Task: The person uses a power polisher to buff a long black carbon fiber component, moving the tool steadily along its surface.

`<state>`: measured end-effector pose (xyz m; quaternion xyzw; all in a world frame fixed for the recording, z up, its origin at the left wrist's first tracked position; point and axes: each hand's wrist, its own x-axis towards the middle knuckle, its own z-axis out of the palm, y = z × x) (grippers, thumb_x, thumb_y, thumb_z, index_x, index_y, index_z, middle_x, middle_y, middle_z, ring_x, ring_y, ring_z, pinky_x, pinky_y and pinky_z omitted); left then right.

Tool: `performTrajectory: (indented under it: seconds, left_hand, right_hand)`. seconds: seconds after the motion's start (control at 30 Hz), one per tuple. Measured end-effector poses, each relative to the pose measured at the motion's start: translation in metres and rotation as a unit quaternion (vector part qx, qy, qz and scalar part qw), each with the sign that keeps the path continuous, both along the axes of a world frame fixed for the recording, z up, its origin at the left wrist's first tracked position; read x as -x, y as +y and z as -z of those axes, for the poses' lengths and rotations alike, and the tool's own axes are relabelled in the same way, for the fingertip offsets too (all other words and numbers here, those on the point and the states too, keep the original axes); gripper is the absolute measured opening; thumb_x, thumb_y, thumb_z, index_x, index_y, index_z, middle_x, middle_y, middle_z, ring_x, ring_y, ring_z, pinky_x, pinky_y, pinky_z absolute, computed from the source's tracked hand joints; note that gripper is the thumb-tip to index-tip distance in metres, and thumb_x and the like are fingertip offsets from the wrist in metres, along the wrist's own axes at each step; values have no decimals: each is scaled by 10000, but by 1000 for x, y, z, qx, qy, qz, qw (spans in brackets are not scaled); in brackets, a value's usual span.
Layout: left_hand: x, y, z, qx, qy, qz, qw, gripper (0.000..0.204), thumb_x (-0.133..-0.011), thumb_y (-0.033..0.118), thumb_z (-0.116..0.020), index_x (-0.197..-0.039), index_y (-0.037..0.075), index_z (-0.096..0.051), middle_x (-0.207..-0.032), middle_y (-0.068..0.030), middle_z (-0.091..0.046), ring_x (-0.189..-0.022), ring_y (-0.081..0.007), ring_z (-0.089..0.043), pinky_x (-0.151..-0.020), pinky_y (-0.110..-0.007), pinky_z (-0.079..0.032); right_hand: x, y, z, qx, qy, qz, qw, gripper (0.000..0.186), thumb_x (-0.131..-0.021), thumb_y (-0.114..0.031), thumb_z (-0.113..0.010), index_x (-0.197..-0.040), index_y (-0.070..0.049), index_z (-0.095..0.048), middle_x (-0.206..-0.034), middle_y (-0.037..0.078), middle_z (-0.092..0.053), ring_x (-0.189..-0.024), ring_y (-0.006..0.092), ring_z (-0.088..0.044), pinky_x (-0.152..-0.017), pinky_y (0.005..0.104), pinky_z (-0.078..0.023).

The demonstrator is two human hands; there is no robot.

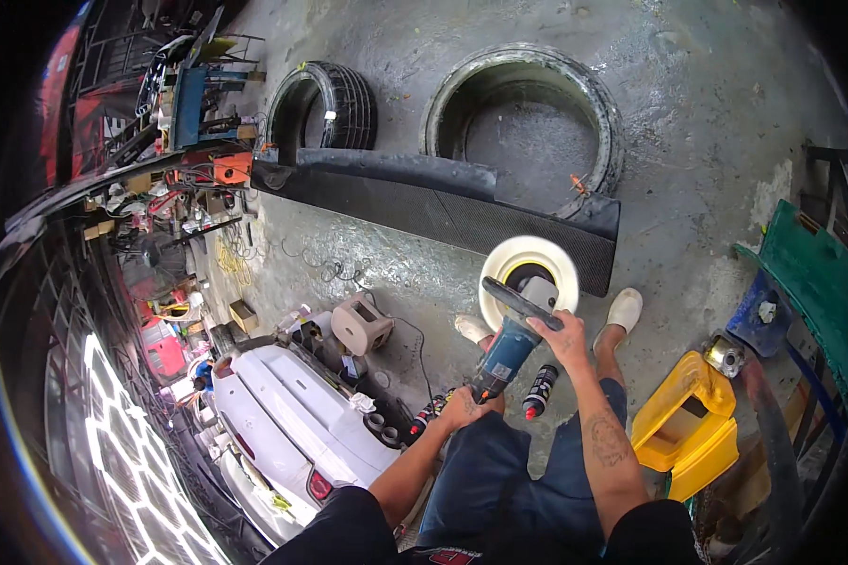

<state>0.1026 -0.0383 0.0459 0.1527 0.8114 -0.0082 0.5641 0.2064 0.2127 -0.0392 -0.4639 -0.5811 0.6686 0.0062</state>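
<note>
Power polisher held in both hands, seen from above. The blue polisher [509,350] extends forward from the person's lap, its round white pad [501,264] overlapping, in this view, the near edge of a long dark panel [424,209]; whether pad and panel touch cannot be judged from this angle. The right hand [562,336] has its grip closed around the right end of the black front handle [515,299]. The left hand [464,410] has its grip closed on the rear of the tool, near the black cord [420,363]. A black bottle [542,386] with a red tip is just right of the tool, between the legs. Beyond the panel, a smaller tyre [353,105] is at left and a larger tyre [609,132] at right, on the grey floor [707,141]. White car bodywork [287,400] occupies the lower left; a yellow plastic part [693,414] is at right.
</note>
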Motion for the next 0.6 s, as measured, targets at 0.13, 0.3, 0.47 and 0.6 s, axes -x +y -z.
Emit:
performTrajectory:
  seconds: [0.13, 0.3, 0.47, 0.6]
  left_hand:
    - [-13, 19, -6, -5, -25, 7, 1000, 521, -698, 362, -712, -913, -102, -615, -809, -283, -650, -809, -386, -672, -721, -424, -516]
    - [-29, 22, -7, -12, 29, 22, 999, 508, -700, 352, -723, -917, -94, -614, -814, -292, -650, -821, -411, -667, -730, -441, -520]
    - [-40, 12, -8, -17, 150, -4, 989, 463, -712, 319, -731, -894, -89, -609, -849, -298, -655, -858, -444, -651, -759, -465, -527]
    - [-23, -1, 0, 36, 174, -19, 984, 477, -711, 318, -742, -913, -88, -595, -849, -292, -657, -851, -428, -656, -749, -461, -529]
  right_hand:
    - [-20, 7, 6, -46, 21, 26, 998, 462, -760, -396, -782, -717, 31, -611, -670, 167, -601, -615, 294, -604, -619, 382, -461]
    - [-31, 19, 10, -36, 33, 5, 999, 427, -762, -383, -785, -794, 25, -662, -692, 160, -625, -646, 274, -626, -643, 373, -478]
    - [-8, 18, 13, -7, 60, -57, 997, 419, -763, -390, -785, -907, -2, -717, -722, 148, -657, -669, 219, -644, -657, 360, -491]
    - [39, 32, 6, 85, 84, -128, 985, 477, -766, -457, -755, -990, -36, -729, -834, 167, -710, -768, 270, -687, -773, 351, -516]
